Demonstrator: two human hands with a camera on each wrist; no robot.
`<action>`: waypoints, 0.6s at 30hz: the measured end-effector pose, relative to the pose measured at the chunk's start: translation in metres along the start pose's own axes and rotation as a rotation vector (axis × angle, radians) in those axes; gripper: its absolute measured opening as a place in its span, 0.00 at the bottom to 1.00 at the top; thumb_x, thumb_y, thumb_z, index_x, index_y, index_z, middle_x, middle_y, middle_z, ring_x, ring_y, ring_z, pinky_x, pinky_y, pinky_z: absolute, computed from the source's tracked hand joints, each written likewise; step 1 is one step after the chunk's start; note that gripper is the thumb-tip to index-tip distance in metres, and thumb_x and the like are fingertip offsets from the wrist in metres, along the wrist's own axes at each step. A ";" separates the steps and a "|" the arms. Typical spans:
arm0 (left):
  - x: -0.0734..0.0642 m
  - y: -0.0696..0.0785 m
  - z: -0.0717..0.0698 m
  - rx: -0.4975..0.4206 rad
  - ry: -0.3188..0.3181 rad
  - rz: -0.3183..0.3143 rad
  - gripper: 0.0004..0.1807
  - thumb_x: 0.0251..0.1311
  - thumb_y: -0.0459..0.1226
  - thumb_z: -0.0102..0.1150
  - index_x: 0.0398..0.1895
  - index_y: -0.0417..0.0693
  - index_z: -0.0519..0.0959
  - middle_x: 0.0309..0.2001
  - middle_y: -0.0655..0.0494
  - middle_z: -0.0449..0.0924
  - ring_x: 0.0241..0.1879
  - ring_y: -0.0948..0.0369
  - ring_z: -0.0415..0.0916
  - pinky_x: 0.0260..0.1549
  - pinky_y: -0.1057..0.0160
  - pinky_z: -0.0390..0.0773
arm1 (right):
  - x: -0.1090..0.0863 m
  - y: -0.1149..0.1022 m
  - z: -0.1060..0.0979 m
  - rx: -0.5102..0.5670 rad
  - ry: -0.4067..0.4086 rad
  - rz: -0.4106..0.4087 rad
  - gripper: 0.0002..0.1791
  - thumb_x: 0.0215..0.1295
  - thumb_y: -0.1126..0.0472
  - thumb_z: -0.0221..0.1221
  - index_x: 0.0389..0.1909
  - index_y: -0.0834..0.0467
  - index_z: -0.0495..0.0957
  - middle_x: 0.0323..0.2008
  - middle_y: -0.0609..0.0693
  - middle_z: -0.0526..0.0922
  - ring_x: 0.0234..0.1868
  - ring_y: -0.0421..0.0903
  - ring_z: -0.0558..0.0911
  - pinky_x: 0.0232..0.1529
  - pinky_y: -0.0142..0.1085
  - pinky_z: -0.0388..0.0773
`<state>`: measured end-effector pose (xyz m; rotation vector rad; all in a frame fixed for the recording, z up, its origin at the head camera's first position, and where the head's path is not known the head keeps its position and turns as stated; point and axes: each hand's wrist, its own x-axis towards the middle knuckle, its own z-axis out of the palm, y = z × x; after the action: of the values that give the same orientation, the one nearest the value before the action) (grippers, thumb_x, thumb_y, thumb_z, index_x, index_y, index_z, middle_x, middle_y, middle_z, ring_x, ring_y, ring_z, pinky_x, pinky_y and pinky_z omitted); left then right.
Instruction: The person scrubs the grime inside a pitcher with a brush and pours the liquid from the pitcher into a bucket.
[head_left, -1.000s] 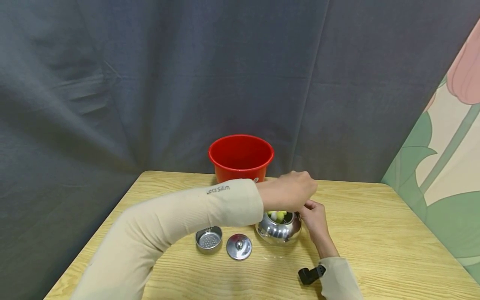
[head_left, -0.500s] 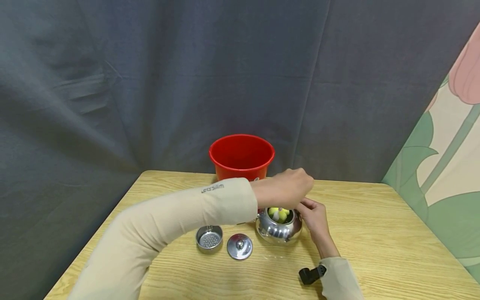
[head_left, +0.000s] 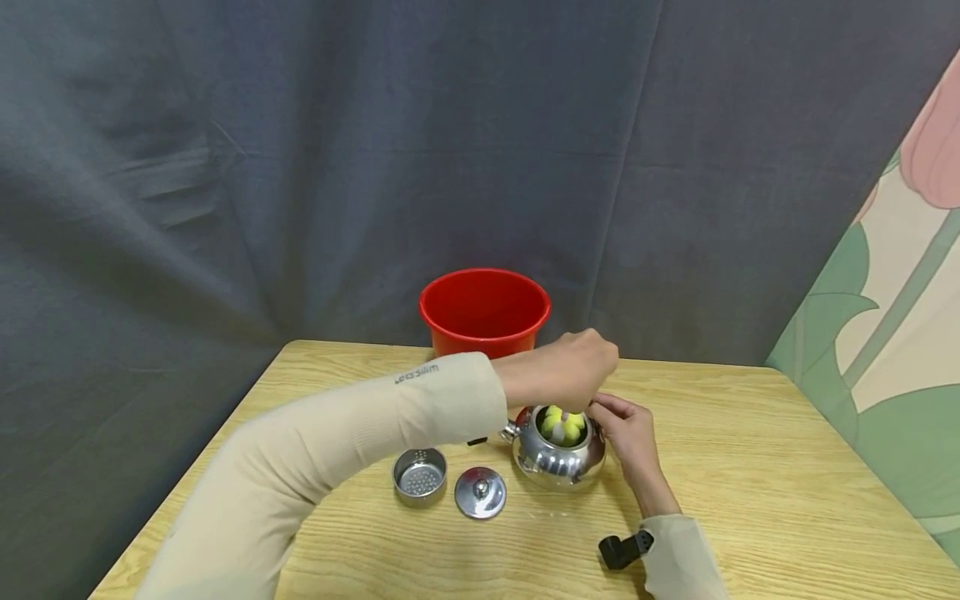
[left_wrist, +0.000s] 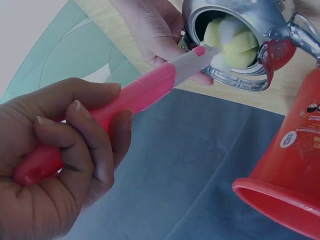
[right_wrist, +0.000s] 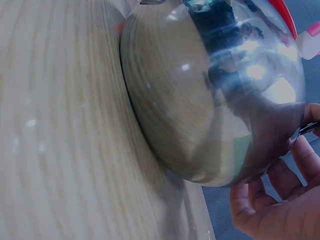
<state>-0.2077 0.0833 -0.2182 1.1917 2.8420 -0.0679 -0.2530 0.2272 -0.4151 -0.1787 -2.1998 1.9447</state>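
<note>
Curtain (head_left: pixel 450 167) of grey-blue cloth hangs behind a bench (head_left: pixel 757 467) topped in pale wood grain, bordered at right by a mural (head_left: pixel 900 333) of pink tulips and green leaves. Two cream sleeves (head_left: pixel 322 442) reach in from the near side, the left one carrying dark lettering close to its cuff. A red bucket (head_left: pixel 483 312) stands toward the bench's far edge, partly hidden by the left arm; the left wrist view shows print and a pale round label on its wall. In front of the person, a polished stainless-steel kettle (head_left: pixel 558 467) sits on the bench, its round mouth uncovered and its spout (head_left: pixel 510 431) pointing left. The left grip (head_left: pixel 572 371), a bare hand raised above the kettle's far side, has its fingers wrapped around a pink-and-white sponge brush (left_wrist: pixel 152 85). The right grip (head_left: pixel 628 429), also bare, is closed on the kettle, thumb and fingers curled at a dark part of its side. The brush's yellow-green sponge head (left_wrist: pixel 242 47) is in the kettle's mouth, pale at its centre. Left of the kettle, a steel strainer (head_left: pixel 420 497) with a perforated base rests just beside a round, knobbed steel lid (head_left: pixel 481 506). A black wrist camera (head_left: pixel 626 550) juts from the right cuff. Near the spout lies a small black object (head_left: pixel 477 441), mostly hidden.
</note>
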 end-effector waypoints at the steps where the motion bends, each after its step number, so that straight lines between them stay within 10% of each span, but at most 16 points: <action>1: 0.000 -0.001 0.000 -0.007 -0.006 -0.008 0.06 0.53 0.29 0.61 0.34 0.45 0.76 0.28 0.57 0.72 0.26 0.64 0.71 0.19 0.75 0.71 | 0.000 0.000 0.000 0.000 -0.005 -0.001 0.12 0.58 0.61 0.61 0.43 0.58 0.83 0.30 0.35 0.83 0.31 0.35 0.75 0.28 0.28 0.71; 18: -0.003 -0.027 0.004 -0.111 0.004 -0.056 0.13 0.46 0.31 0.66 0.13 0.50 0.74 0.13 0.62 0.68 0.17 0.66 0.63 0.14 0.73 0.65 | -0.001 0.000 -0.003 -0.014 0.007 0.007 0.18 0.57 0.64 0.59 0.49 0.63 0.80 0.36 0.39 0.84 0.29 0.34 0.73 0.26 0.27 0.69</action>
<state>-0.2244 0.0618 -0.2210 1.0926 2.8403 0.0890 -0.2517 0.2301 -0.4150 -0.1955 -2.2123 1.9300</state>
